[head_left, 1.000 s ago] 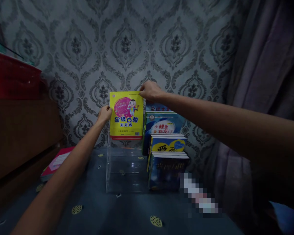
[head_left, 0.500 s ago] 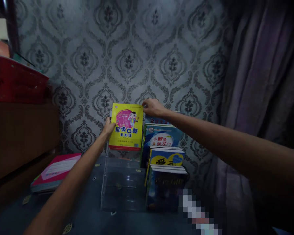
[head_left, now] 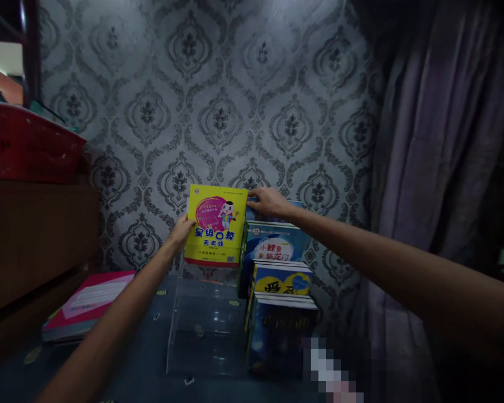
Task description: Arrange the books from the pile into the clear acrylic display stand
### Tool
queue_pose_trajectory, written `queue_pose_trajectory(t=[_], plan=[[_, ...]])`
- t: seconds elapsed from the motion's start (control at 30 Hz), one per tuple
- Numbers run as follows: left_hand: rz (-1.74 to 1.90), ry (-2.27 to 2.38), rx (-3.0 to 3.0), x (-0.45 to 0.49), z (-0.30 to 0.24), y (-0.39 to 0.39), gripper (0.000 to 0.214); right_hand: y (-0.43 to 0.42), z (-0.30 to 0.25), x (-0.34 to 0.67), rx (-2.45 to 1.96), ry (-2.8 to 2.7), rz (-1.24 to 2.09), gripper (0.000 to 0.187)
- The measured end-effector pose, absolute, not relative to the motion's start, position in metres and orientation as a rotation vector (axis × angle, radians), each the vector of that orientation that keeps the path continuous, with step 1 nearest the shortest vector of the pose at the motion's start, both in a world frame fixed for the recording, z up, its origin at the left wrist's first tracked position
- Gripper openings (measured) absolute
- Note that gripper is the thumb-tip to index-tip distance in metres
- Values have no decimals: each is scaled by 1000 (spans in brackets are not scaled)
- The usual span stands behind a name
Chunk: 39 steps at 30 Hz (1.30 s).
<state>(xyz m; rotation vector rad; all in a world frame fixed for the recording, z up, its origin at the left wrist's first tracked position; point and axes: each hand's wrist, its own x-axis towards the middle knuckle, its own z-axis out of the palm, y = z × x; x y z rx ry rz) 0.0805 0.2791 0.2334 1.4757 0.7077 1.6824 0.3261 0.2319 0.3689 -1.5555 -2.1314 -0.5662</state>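
A yellow workbook with a pink circle and a cartoon child stands upright at the top back tier of a clear stepped book rack. My left hand grips its left edge, thumb on the cover. At its upper right corner, my right hand pinches the edge with closed fingers. To the right of it, several books stand in rising rows: a dark blue book in front, a blue and yellow book behind, then a teal book. My right forearm partly hides the rearmost book.
A pile of books with a pink cover lies on the dark patterned surface at left. A red basket sits on a brown cabinet. Purple curtains hang at right; patterned wallpaper is behind. A pixelated patch covers the bottom right.
The view has tilted slightly upward, so the rack and books sit lower in the picture. Both hands stay on the yellow workbook, whose lower edge now looks slightly slanted.
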Motion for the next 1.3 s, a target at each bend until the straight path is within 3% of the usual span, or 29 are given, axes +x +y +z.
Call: queue_pose_trajectory(t=[0.17,0.33,0.63,0.83,1.3], plan=[[1605,620,1463,79,230,271,57,228,372,325,-1542,-2154,-469,39],[1551,607,1482,78,231,266,64,221,372,326,-1513,-2182,-239,38],[1548,608,1525,75,230,259,63,223,368,318,-1366,-2039,240,29],[1549,618,1527,76,228,262,63,220,372,317,-1265,-1941,532,11],[1523,646,1639,74,230,257,65,216,368,316,-1269,-1868,605,13]])
